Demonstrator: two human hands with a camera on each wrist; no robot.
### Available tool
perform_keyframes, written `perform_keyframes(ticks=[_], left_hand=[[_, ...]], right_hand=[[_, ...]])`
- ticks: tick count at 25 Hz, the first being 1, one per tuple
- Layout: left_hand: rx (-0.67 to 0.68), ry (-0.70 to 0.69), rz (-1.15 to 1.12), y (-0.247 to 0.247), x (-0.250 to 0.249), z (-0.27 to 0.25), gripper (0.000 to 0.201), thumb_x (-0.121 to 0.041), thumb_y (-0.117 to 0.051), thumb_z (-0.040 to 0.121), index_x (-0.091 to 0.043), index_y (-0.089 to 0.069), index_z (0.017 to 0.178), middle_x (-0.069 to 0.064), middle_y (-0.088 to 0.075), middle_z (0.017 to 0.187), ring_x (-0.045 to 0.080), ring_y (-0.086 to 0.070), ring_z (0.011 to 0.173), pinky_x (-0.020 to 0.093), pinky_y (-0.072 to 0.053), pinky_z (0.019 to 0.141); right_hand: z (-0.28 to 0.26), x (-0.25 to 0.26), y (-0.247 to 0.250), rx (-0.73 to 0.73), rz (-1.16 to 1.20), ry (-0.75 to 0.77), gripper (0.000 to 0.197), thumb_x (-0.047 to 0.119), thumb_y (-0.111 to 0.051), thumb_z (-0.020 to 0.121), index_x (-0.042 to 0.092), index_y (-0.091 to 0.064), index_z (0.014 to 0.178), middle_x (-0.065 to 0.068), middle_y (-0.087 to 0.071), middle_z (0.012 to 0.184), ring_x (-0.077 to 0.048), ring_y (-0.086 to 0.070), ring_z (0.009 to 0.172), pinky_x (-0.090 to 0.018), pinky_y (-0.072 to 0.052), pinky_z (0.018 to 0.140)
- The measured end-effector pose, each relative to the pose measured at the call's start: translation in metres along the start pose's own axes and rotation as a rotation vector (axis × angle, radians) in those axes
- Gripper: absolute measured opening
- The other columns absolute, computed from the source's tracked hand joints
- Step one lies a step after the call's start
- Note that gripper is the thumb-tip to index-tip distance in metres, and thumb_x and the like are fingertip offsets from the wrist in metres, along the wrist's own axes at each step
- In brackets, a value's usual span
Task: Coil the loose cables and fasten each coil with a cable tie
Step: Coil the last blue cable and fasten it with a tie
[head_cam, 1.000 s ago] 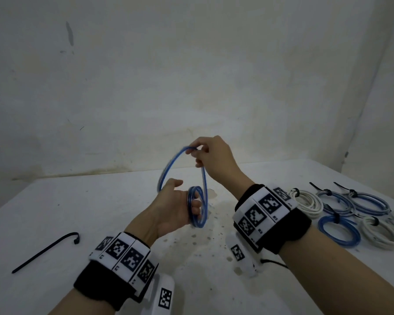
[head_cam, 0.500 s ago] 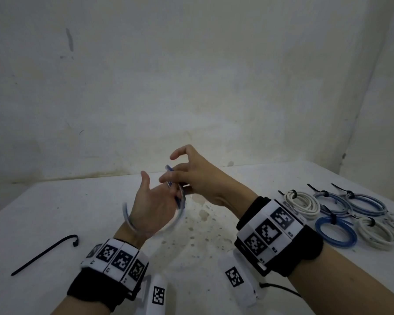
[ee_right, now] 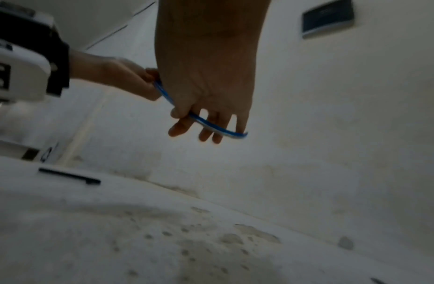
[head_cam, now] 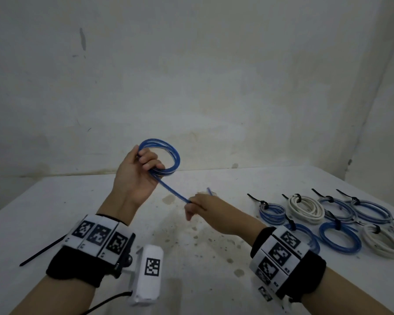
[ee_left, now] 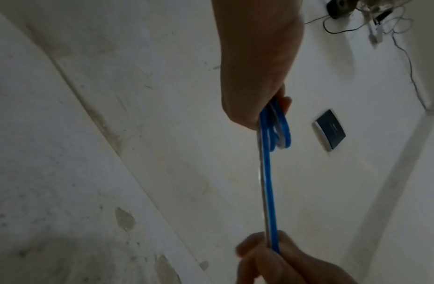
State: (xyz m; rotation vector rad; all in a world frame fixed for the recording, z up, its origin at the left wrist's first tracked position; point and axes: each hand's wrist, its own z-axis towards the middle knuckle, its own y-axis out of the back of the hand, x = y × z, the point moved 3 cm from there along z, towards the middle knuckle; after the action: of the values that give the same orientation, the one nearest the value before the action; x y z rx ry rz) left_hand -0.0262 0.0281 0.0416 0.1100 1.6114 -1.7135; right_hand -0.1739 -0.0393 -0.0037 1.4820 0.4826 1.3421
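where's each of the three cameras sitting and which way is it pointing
Head: on the person's head, looking forward and down at the table; shows both forearms, the left hand gripping the blue cable coil, and the right hand pinching its tail.
Left wrist: looks along the left hand toward the wall; the right hand shows at the bottom.
Right wrist: looks along the right hand, low over the table; a loose cable tie lies there.
All three share the blue cable.
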Motion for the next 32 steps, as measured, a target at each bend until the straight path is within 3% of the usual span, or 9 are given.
perform_keyframes(ticks=[3, 6, 8, 12, 18, 20, 25, 29, 32], left_hand=[[-0.006, -0.002, 0.052, 0.007, -0.010, -0.004, 0.053, -0.035, -0.032, 0.097, -0.019, -0.042, 0.046, -0.007, -0.029, 0.039, 0.006, -0.028, 0.031, 0.014, -0.036, 0.040], [-0.001, 0.006, 0.183, 0.016, -0.012, -0.006, 0.055, -0.036, -0.031, 0.098, -0.021, -0.042, 0.046, -0.006, -0.028, 0.038, 0.006, -0.027, 0.031, 0.014, -0.036, 0.039], [0.006, 0.049, 0.233, 0.023, -0.011, -0.007, 0.054, -0.037, -0.032, 0.097, -0.021, -0.042, 0.047, -0.006, -0.028, 0.038, 0.006, -0.028, 0.030, 0.015, -0.037, 0.040], [0.043, 0.182, 0.313, 0.028, -0.003, -0.012, 0.044, -0.037, -0.040, 0.088, -0.020, -0.041, 0.048, -0.007, -0.027, 0.037, 0.005, -0.020, 0.030, 0.015, -0.033, 0.036], [0.030, 0.387, 0.474, 0.029, 0.021, -0.017, 0.048, -0.037, -0.037, 0.095, -0.018, -0.041, 0.051, -0.010, -0.025, 0.040, 0.003, -0.023, 0.030, 0.016, -0.027, 0.034], [0.014, 0.458, 0.524, 0.031, 0.028, -0.019, 0.048, -0.038, -0.036, 0.096, -0.017, -0.040, 0.053, -0.009, -0.025, 0.041, 0.003, -0.023, 0.031, 0.016, -0.026, 0.035], [0.026, 0.555, 0.586, 0.033, 0.036, -0.023, 0.050, -0.043, -0.032, 0.097, -0.016, -0.040, 0.056, -0.008, -0.026, 0.043, 0.005, -0.023, 0.034, 0.018, -0.027, 0.037], [0.108, 0.578, 0.536, 0.031, 0.029, -0.023, 0.067, -0.070, -0.019, 0.085, -0.014, -0.042, 0.056, -0.007, -0.026, 0.044, 0.007, -0.023, 0.037, 0.021, -0.025, 0.041], [0.186, 0.564, 0.672, 0.031, 0.021, -0.025, 0.048, -0.058, -0.044, 0.080, -0.016, -0.043, 0.059, -0.007, -0.026, 0.047, 0.006, -0.023, 0.039, 0.019, -0.029, 0.041]], right_hand=[[-0.006, -0.022, 0.009, -0.322, -0.649, 0.123, 0.031, 0.034, -0.048, 0.091, 0.019, -0.069, 0.073, -0.002, -0.055, 0.086, -0.022, -0.054, 0.083, -0.039, -0.043, 0.084], [-0.007, -0.018, 0.025, -0.500, -0.822, -0.015, 0.024, 0.039, -0.074, 0.071, 0.022, -0.062, 0.058, 0.003, -0.042, 0.056, -0.018, -0.046, 0.047, -0.023, -0.030, 0.049], [-0.008, -0.015, 0.037, -0.524, -0.726, -0.065, 0.027, 0.044, -0.076, 0.073, 0.024, -0.059, 0.067, 0.007, -0.035, 0.052, -0.014, -0.037, 0.041, -0.020, -0.016, 0.041], [-0.005, -0.013, 0.050, -0.496, -0.438, -0.093, 0.042, 0.056, -0.039, 0.092, 0.018, -0.056, 0.095, 0.007, -0.050, 0.075, -0.013, -0.045, 0.073, -0.027, -0.030, 0.060], [0.014, 0.007, 0.044, -0.635, -0.442, 0.006, 0.007, 0.014, -0.042, 0.098, 0.010, -0.045, 0.104, -0.003, -0.061, 0.080, -0.022, -0.059, 0.070, -0.027, -0.034, 0.050], [0.018, 0.016, 0.040, -0.596, -0.384, 0.046, 0.019, 0.013, -0.044, 0.097, 0.014, -0.031, 0.111, 0.000, -0.061, 0.079, -0.021, -0.058, 0.060, -0.027, -0.039, 0.047], [0.022, 0.026, 0.031, -0.517, -0.184, 0.071, 0.013, 0.023, -0.054, 0.093, 0.013, -0.047, 0.097, -0.006, -0.069, 0.080, -0.024, -0.062, 0.063, -0.040, -0.052, 0.064], [0.020, 0.028, 0.025, -0.518, 0.142, 0.096, 0.014, 0.020, -0.071, 0.081, 0.016, -0.059, 0.074, -0.003, -0.069, 0.073, -0.016, -0.064, 0.069, -0.037, -0.055, 0.070], [0.018, 0.028, 0.022, -0.447, 0.222, 0.129, 0.014, 0.017, -0.070, 0.082, 0.016, -0.057, 0.076, -0.001, -0.067, 0.074, -0.016, -0.065, 0.072, -0.036, -0.055, 0.073]])
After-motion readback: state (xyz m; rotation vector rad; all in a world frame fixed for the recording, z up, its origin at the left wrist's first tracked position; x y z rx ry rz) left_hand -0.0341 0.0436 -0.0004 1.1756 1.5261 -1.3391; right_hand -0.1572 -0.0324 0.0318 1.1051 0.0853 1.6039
